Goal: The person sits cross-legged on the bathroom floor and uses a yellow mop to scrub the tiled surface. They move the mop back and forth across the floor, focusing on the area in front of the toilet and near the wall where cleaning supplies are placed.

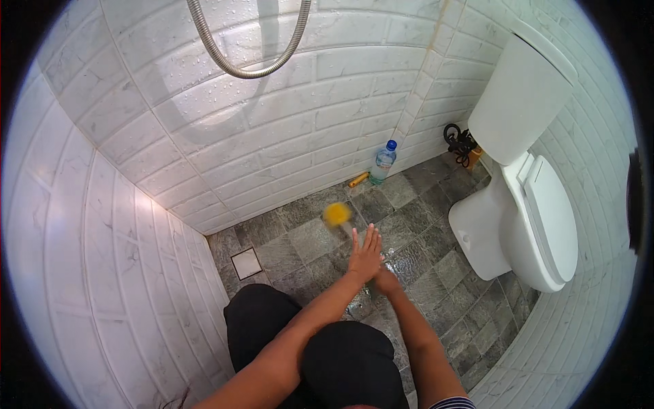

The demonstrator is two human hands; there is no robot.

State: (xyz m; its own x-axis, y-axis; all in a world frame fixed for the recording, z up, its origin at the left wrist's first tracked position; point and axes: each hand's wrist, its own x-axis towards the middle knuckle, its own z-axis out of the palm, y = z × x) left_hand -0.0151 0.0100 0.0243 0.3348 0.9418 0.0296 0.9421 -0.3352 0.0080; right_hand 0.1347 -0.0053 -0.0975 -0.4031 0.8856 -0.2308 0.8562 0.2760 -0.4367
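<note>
My left hand (pixel 365 255) reaches over the floor with its fingers stretched out and somewhat apart; nothing is visible in its grasp, though its palm is turned from view. My right hand (pixel 387 281) is close against it, just below and to the right, with its fingers mostly hidden. Beyond my fingertips is a motion-blurred yellow round thing (pixel 337 214) with a pale, stem-like part running back towards my left hand. Whether either hand touches that part cannot be seen. Wet, shiny patches show on the grey tile floor (pixel 409 263) around my hands.
A clear plastic bottle with a blue cap (pixel 383 163) stands by the wall, beside an orange-yellow handle (pixel 359 179). At right is a white toilet (pixel 485 225), with a black coiled cord or hose (pixel 461 145) behind it. A square floor drain cover (pixel 247 264) lies left; a metal shower hose (pixel 250 73) hangs above.
</note>
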